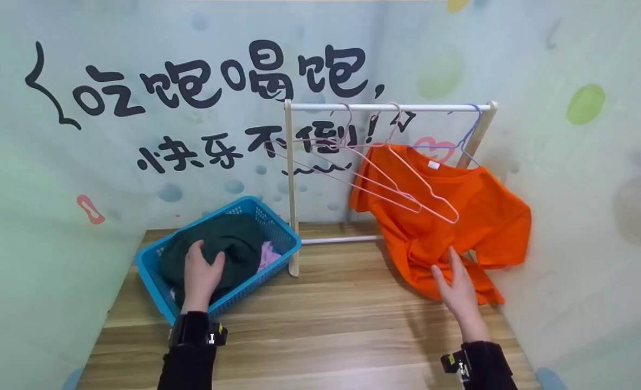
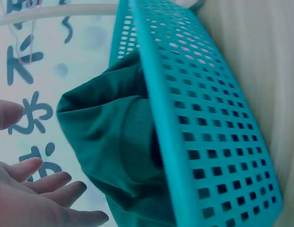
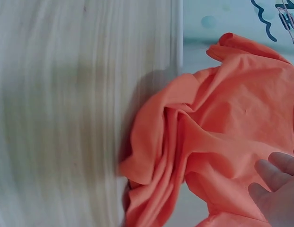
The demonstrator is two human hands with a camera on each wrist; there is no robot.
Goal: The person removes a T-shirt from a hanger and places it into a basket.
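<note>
An orange T-shirt (image 1: 445, 200) hangs on a blue hanger (image 1: 472, 130) at the right of the rack, its lower part bunched near the tabletop. My right hand (image 1: 460, 290) is in front of the shirt's lower part, fingers extended and gripping nothing; the right wrist view shows the fingertips (image 3: 270, 175) beside the fabric. My left hand (image 1: 202, 276) is over the blue basket (image 1: 150, 279), thumb apart from the fingers. Below it a dark green garment (image 1: 239, 246) with a ribbed band (image 2: 137, 137) lies heaped in the basket. In the left wrist view the hand holds nothing.
Pink hangers (image 1: 423, 203) hang on the rack's white top rail (image 1: 320, 107), in front of the shirt. The rack's left wooden post (image 1: 292, 179) stands beside the basket. A lilac cloth (image 1: 269, 255) shows under the green garment. Walls bound the wooden tabletop (image 1: 320, 336).
</note>
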